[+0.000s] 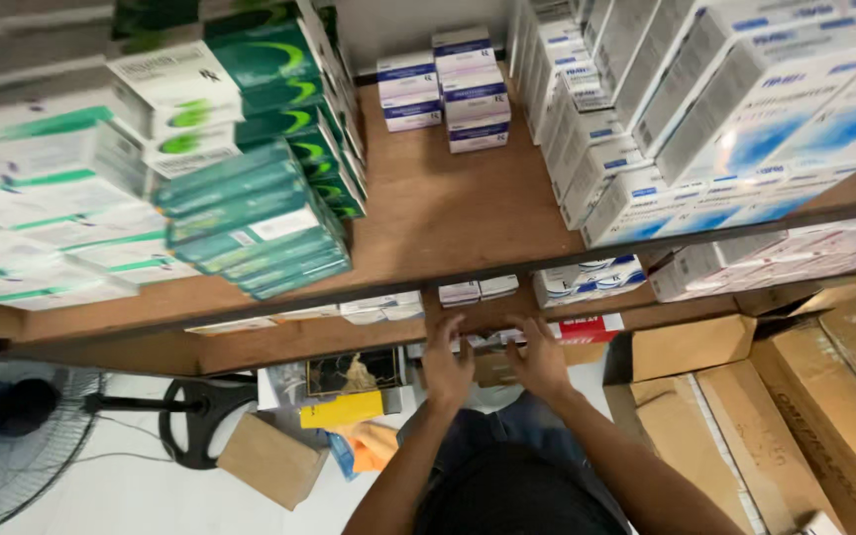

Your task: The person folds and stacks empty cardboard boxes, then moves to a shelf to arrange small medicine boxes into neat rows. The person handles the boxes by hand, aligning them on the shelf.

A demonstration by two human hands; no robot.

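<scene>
The left hand (pixel 447 369) and right hand (pixel 539 359), fingers spread, press small white boxes (pixel 475 341) under the wooden shelf's (pixel 428 223) front edge. Bare board runs between green cartons (pixel 260 213) and blue-white cartons (pixel 705 119) above.

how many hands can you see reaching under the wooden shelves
2. The left hand and the right hand are side by side, reaching at small boxes on a lower shelf. No other person's hand shows.
</scene>
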